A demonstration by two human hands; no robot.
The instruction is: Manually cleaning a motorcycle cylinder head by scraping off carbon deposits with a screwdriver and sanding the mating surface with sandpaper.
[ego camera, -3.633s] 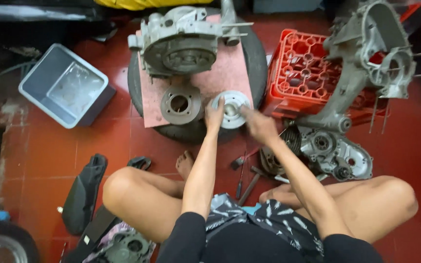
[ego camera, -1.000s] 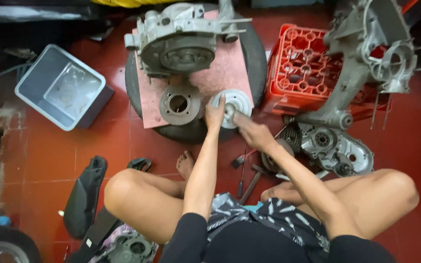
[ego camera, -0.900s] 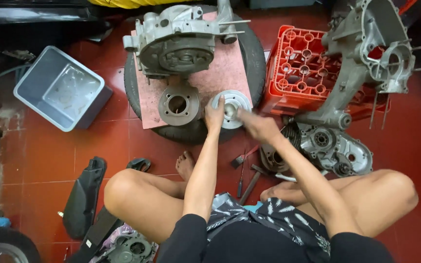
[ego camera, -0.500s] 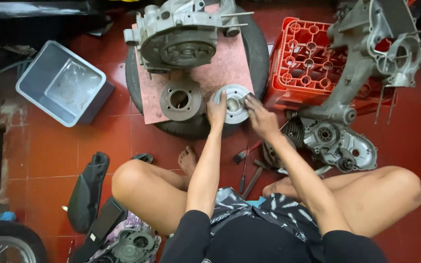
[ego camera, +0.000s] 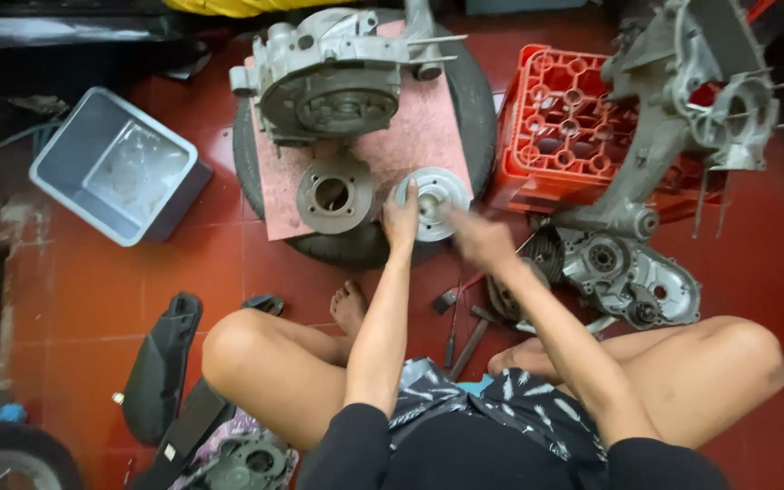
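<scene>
I sit cross-legged on a red tiled floor. A silver round metal part [ego camera: 437,195] lies on a pink board [ego camera: 410,136] laid over a black tyre [ego camera: 478,86]. My left hand [ego camera: 400,216] grips the left rim of that part. Blurred with motion, my right hand [ego camera: 475,238] hovers just off its lower right edge; whether it holds anything cannot be made out. A grey round hub [ego camera: 334,193] with a centre hole lies to the left of the part. Behind both stands a large grey engine case [ego camera: 338,77].
A red plastic crate [ego camera: 569,127] stands right of the tyre with an engine casing [ego camera: 691,109] on it. Another engine cover [ego camera: 623,277] and loose tools [ego camera: 460,318] lie by my right knee. A grey tub [ego camera: 115,163] sits left; black parts [ego camera: 161,367] lie near my left knee.
My right hand has pulled back off the silver part toward its lower right and is moving quickly. My left hand has kept its hold on the rim. The view shifted slightly.
</scene>
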